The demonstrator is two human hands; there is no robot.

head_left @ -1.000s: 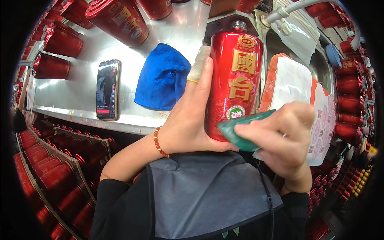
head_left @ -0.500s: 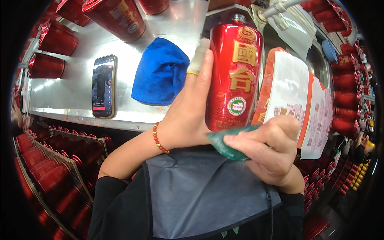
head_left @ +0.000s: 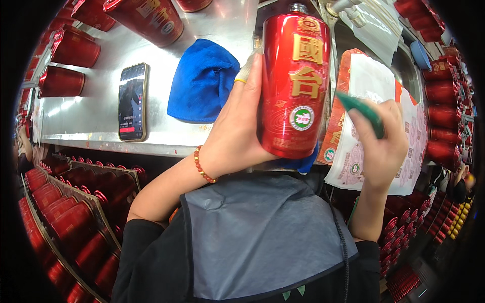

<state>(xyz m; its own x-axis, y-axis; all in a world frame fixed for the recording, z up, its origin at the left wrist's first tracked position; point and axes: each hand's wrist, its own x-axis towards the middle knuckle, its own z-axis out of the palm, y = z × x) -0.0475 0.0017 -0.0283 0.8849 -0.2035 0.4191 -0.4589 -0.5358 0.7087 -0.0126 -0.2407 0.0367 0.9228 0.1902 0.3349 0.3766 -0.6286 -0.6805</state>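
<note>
A glossy red bottle (head_left: pixel 283 83) with raised gold lettering, a round green-and-white label and a bare metallic neck leans at the middle. My left hand (head_left: pixel 236 125) is closed on its left side, a pale finger cot on one finger and a beaded bracelet at the wrist. My right hand (head_left: pixel 386 144), apart from the bottle on its right, pinches a flat, pointed green scraper (head_left: pixel 371 115). Below that hand lie white and orange printed label sheets (head_left: pixel 369 81). A blue cloth (head_left: pixel 204 83) sits left of the bottle, and more blue cloth (head_left: pixel 304 162) shows under its base.
A phone (head_left: pixel 132 103) lies on the metal table (head_left: pixel 169 139). Red bottles (head_left: pixel 60 82) stand at the table's far left. Racks of red bottles (head_left: pixel 65 222) fill the lower left, with more at the right (head_left: pixel 444 116). A sink with a pipe (head_left: pixel 338 7) is behind the sheets.
My right hand has moved right and up with the green scraper, from the bottle's base to over the label sheets. The bottle has shifted slightly upward in my left hand.
</note>
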